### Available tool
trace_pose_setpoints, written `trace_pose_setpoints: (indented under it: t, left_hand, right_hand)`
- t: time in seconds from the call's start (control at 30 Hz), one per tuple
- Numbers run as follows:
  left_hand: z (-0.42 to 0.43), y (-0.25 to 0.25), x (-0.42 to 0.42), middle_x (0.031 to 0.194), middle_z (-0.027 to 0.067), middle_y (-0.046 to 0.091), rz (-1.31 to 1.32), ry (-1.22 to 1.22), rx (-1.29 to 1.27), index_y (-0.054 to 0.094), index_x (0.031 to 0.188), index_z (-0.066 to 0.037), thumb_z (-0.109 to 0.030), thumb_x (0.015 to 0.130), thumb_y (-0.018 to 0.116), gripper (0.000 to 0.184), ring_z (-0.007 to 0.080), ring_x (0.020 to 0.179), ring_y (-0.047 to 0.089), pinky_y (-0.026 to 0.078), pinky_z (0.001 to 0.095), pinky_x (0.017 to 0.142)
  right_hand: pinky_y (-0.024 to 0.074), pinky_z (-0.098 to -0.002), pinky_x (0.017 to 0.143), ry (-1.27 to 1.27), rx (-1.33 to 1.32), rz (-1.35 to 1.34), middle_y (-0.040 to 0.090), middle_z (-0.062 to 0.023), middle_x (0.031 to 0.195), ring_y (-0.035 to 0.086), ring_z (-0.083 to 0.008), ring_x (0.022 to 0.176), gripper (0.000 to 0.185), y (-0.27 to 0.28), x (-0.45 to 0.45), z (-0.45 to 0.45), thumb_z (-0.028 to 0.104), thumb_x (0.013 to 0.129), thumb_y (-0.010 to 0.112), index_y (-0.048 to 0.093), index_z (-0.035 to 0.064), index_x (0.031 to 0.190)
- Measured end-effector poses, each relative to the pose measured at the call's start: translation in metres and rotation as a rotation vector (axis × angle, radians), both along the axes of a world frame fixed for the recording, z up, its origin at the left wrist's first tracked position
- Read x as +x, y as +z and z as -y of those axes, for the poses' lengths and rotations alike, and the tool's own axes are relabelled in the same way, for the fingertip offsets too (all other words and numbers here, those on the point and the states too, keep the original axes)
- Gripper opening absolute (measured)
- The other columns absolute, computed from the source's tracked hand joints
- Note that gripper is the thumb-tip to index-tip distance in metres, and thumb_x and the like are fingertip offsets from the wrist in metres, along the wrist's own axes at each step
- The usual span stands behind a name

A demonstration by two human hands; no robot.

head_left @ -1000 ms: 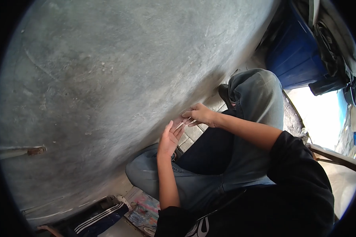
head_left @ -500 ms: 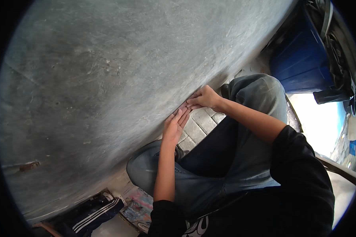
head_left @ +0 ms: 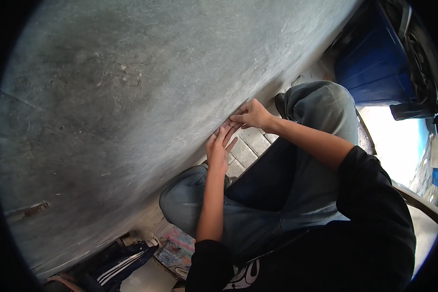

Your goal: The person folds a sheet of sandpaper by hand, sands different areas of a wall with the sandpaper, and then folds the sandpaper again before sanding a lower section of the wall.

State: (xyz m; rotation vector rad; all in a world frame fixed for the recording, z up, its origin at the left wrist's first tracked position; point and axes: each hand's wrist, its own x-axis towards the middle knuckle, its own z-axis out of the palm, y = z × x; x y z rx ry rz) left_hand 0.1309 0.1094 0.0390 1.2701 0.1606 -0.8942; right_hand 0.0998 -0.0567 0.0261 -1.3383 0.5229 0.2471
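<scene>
My left hand (head_left: pixel 219 150) is at the lower edge of a large grey, scuffed surface (head_left: pixel 107 97), palm turned up. Its fingers are stretched out, the outer ones spread apart. Just beyond it, my right hand (head_left: pixel 254 117) bends in from the right with thumb and forefinger pinched together. The pinch sits right at the left fingertips. Whatever lies between the fingers, if anything, is too small to make out. Both hands are close against the grey surface, above a gap between my knees.
My jeans-clad legs (head_left: pixel 321 102) are bent on both sides of the hands. Pale paving (head_left: pixel 246 151) shows between them. A blue bin (head_left: pixel 374 63) stands at upper right. Dark striped cloth (head_left: pixel 124 267) and a colourful printed sheet (head_left: pixel 175 248) lie at lower left.
The left fingers have spread further apart, and the left hand sits slightly higher in view. My right hand keeps its pinch beside it. The whole view has shifted a little.
</scene>
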Motion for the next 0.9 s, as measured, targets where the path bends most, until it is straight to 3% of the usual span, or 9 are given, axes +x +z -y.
trace_pose_setpoints:
  t: [0.03, 0.13, 0.27, 0.4, 0.5, 0.57, 0.7, 0.77, 0.9]
  left_hand:
    - [0.002, -0.002, 0.002, 0.125, 0.0140, 0.051, 0.014, -0.025, -0.020, 0.045, 0.124, 0.001, -0.024, 0.093, 0.049, 0.041, 0.0241, 0.121, 0.045, 0.037, 0.0398, 0.099]
    - [0.000, 0.006, 0.003, 0.123, 0.0137, 0.053, -0.001, 0.019, -0.018, 0.049, 0.122, 0.001, -0.024, 0.093, 0.049, 0.038, 0.0240, 0.117, 0.049, 0.042, 0.0380, 0.095]
    - [-0.001, -0.007, 0.003, 0.123, 0.0140, 0.053, 0.021, 0.004, 0.020, 0.048, 0.123, 0.001, -0.024, 0.093, 0.049, 0.039, 0.0238, 0.117, 0.049, 0.041, 0.0379, 0.095]
    - [-0.001, 0.001, 0.005, 0.122, 0.0134, 0.054, 0.057, 0.010, 0.039, 0.048, 0.122, 0.001, -0.024, 0.092, 0.049, 0.039, 0.0234, 0.117, 0.049, 0.041, 0.0373, 0.095]
    - [0.002, -0.015, 0.004, 0.120, 0.0127, 0.055, -0.024, 0.033, 0.017, 0.048, 0.122, 0.002, -0.023, 0.093, 0.048, 0.038, 0.0221, 0.117, 0.049, 0.040, 0.0369, 0.096]
    - [0.001, -0.025, 0.004, 0.120, 0.0118, 0.055, -0.083, 0.071, -0.024, 0.047, 0.123, 0.001, -0.022, 0.093, 0.046, 0.037, 0.0203, 0.115, 0.050, 0.038, 0.0364, 0.097]
    - [0.000, -0.013, 0.003, 0.121, 0.0122, 0.055, -0.053, 0.021, 0.013, 0.047, 0.123, 0.001, -0.023, 0.094, 0.045, 0.038, 0.0204, 0.115, 0.050, 0.038, 0.0359, 0.097]
    - [0.002, -0.029, 0.004, 0.120, 0.0128, 0.055, -0.073, 0.031, 0.034, 0.048, 0.122, 0.002, -0.024, 0.094, 0.045, 0.038, 0.0203, 0.114, 0.051, 0.038, 0.0351, 0.097]
    - [0.002, -0.010, 0.004, 0.118, 0.0130, 0.057, -0.013, 0.031, 0.029, 0.049, 0.121, 0.002, -0.024, 0.093, 0.044, 0.038, 0.0203, 0.112, 0.052, 0.038, 0.0332, 0.096]
  right_hand:
    - [0.0532, -0.0236, 0.064, -0.017, -0.135, 0.061, 0.067, -0.0113, 0.078, 0.065, -0.0136, 0.071, 0.018, -0.003, 0.001, -0.003, 0.009, 0.082, 0.062, 0.066, -0.0070, 0.090]
    - [0.0532, -0.0230, 0.064, 0.013, -0.139, 0.229, 0.067, -0.0111, 0.078, 0.065, -0.0135, 0.069, 0.018, 0.004, -0.003, -0.001, 0.009, 0.083, 0.062, 0.066, -0.0065, 0.089]
    - [0.0534, -0.0217, 0.063, -0.042, 0.010, 0.011, 0.067, -0.0119, 0.076, 0.064, -0.0126, 0.067, 0.018, -0.008, 0.003, -0.004, 0.009, 0.083, 0.062, 0.066, -0.0078, 0.088]
    - [0.0531, -0.0241, 0.057, -0.100, 0.085, 0.089, 0.066, -0.0125, 0.071, 0.064, -0.0149, 0.062, 0.017, -0.001, 0.000, -0.005, 0.007, 0.080, 0.062, 0.066, -0.0096, 0.082]
    - [0.0536, -0.0243, 0.056, -0.046, 0.002, 0.038, 0.066, -0.0130, 0.071, 0.065, -0.0161, 0.062, 0.017, -0.019, 0.006, -0.008, 0.007, 0.079, 0.062, 0.065, -0.0097, 0.080]
    - [0.0539, -0.0246, 0.056, -0.057, -0.248, 0.086, 0.066, -0.0141, 0.072, 0.065, -0.0170, 0.063, 0.018, -0.018, 0.004, -0.011, 0.008, 0.079, 0.063, 0.065, -0.0099, 0.078]
    - [0.0542, -0.0270, 0.058, -0.072, 0.027, -0.008, 0.066, -0.0156, 0.072, 0.066, -0.0184, 0.064, 0.018, -0.020, 0.007, -0.008, 0.008, 0.076, 0.064, 0.064, -0.0104, 0.078]
    - [0.0545, -0.0257, 0.060, -0.052, -0.060, -0.014, 0.066, -0.0147, 0.074, 0.066, -0.0174, 0.066, 0.017, -0.035, 0.011, -0.011, 0.006, 0.079, 0.062, 0.064, -0.0111, 0.082]
    - [0.0549, -0.0245, 0.061, 0.008, -0.189, 0.044, 0.066, -0.0144, 0.080, 0.065, -0.0162, 0.068, 0.017, -0.021, 0.008, -0.011, 0.003, 0.082, 0.058, 0.062, -0.0119, 0.090]
